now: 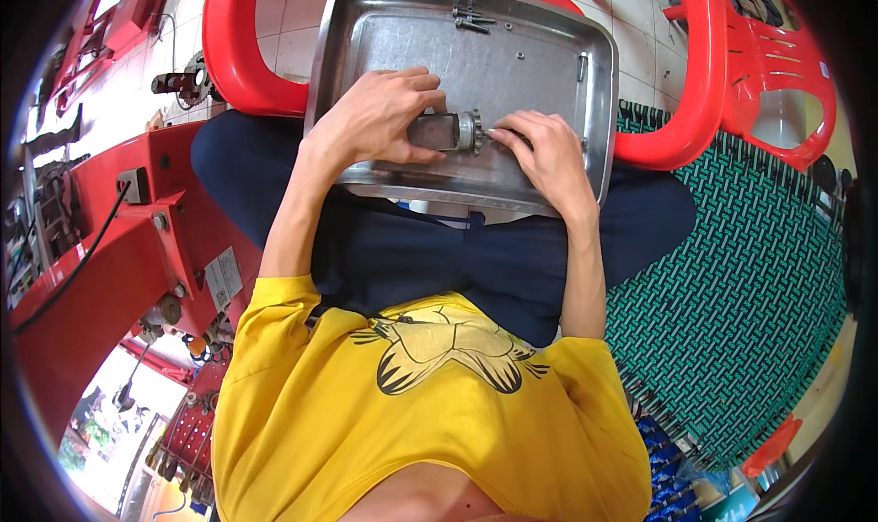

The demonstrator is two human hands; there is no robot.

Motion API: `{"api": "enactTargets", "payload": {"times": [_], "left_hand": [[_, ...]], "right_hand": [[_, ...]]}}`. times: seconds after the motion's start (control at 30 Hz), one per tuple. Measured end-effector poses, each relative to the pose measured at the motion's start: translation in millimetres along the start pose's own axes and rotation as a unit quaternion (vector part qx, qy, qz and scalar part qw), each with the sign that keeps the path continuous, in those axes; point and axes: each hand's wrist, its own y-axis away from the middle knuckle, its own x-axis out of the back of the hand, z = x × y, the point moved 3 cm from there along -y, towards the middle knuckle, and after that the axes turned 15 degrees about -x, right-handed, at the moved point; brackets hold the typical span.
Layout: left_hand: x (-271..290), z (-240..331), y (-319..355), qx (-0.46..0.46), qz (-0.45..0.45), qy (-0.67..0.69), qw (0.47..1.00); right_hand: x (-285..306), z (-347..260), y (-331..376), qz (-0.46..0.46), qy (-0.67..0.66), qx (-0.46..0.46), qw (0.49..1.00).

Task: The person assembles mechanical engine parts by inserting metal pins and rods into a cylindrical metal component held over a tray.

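A dark metal part with a squared body (433, 131) lies low over the tray, and a toothed wheel (470, 132) sits at its right end. My left hand (391, 111) is closed around the body from the left, thumb on the near side, fingers on the far side. My right hand (546, 156) has its thumb and forefinger pinched together just right of the toothed wheel. Whatever lies between those fingertips is too small to make out. Both hands are inside the steel tray (549, 74), which rests across my legs.
Several bolts (471, 19) lie at the tray's far side, with a small nut (520, 56) nearer. Another bolt (582, 67) lies along the right wall. A red plastic chair (700, 83) stands beyond the tray. Red machinery (110, 220) is at left, a green woven surface (732, 284) at right.
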Motion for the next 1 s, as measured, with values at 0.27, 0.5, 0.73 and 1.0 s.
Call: {"api": "enactTargets", "payload": {"times": [0.27,0.5,0.73,1.0], "left_hand": [[7,-2,-1,0.031,-0.013,0.041,0.999],[8,-9,2,0.061,-0.012,0.098,0.993],[15,-11,11,0.095,-0.028,0.065,0.993],[14,-15,19,0.119,-0.053,0.060,0.990]], "right_hand": [[-3,-1,-5,-0.025,-0.079,-0.028,0.996],[-5,-10,-1,-0.018,-0.024,-0.036,0.999],[-4,-7,-3,-0.012,-0.086,-0.083,0.993],[-6,4,-7,-0.028,-0.096,-0.118,0.988]]}}
